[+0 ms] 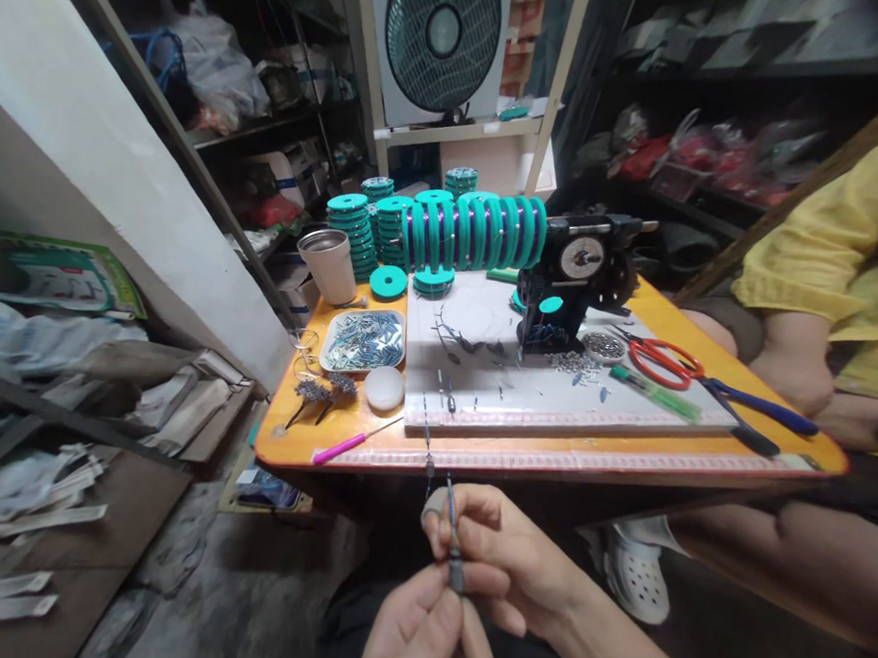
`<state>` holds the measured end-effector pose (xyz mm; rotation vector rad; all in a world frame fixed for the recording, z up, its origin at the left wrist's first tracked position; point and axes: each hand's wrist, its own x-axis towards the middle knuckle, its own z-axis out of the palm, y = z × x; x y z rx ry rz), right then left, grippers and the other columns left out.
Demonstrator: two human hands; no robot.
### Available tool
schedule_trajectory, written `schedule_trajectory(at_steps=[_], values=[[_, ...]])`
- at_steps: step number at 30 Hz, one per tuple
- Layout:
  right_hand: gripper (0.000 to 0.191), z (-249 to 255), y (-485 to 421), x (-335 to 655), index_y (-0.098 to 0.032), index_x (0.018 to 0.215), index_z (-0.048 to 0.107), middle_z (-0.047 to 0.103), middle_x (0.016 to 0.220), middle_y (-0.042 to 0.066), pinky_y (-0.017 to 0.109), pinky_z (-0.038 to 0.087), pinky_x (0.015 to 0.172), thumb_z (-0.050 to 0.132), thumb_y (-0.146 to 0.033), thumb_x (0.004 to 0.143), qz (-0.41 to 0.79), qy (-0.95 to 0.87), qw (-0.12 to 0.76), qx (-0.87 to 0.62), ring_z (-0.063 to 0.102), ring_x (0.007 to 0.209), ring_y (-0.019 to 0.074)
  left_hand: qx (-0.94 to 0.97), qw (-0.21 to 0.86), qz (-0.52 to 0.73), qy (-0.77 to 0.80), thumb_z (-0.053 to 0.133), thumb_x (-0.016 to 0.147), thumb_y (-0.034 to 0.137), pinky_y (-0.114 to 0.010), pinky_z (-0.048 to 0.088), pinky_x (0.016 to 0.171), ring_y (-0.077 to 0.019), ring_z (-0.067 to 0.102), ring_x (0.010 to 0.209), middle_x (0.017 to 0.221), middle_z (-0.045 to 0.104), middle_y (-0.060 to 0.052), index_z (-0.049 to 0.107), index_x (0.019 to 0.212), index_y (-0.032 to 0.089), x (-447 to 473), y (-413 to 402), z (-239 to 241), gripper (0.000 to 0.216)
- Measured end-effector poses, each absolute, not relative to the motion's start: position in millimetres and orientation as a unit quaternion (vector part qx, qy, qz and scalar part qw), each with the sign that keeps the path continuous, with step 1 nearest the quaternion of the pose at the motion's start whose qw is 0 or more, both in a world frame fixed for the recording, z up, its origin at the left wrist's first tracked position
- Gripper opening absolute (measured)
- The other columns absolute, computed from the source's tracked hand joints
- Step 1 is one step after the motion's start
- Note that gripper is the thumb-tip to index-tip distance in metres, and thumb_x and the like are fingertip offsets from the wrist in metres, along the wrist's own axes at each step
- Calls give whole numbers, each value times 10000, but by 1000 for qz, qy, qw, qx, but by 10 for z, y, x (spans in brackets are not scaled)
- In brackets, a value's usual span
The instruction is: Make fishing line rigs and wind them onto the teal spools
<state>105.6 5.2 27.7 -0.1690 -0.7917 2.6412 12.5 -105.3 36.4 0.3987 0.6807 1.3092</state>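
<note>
Left hand [418,630] pinches the grey piece [456,574], held in front of the table [302,442]; right hand [495,545] pinches the cord [452,515] just above. Hands overlap, so exact contact is unclear. For good work: steady the piece, keep cord straight, tension light and even.

Worn on the head, the camera is facing forward and down — hands [418,628] showing close at six o'clock, the surface [690,332] beyond, a fan [442,39] farther at twelve.
</note>
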Motion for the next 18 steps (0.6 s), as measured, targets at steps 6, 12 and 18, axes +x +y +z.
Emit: schedule_trajectory(at_steps=[6,12,18], values=[[194,456,206,991,-124,894,678,632,843,54,61,223,260,672,-313,849,913,-319,227,-114,329,364,-33,151,721,598,315,589,885,335,-87,396,434,-58,597,430,541,668,-44,701,1052,127,91,-1039,445,289],[156,537,230,951,-138,805,633,638,809,12,72,208,263,706,-276,818,912,-322,225,-119,304,339,-38,151,733,579,324,588,880,370,-100,407,450,-65,608,440,541,667,-27,681,1068,131,76,-1043,429,318],[240,542,302,1018,-130,824,594,625,729,7,108,187,299,680,-354,834,840,-448,248,-179,320,356,-16,377,546,561,494,478,935,345,-263,482,667,-168,632,678,713,669,-74,712,993,148,-2,-916,460,311]])
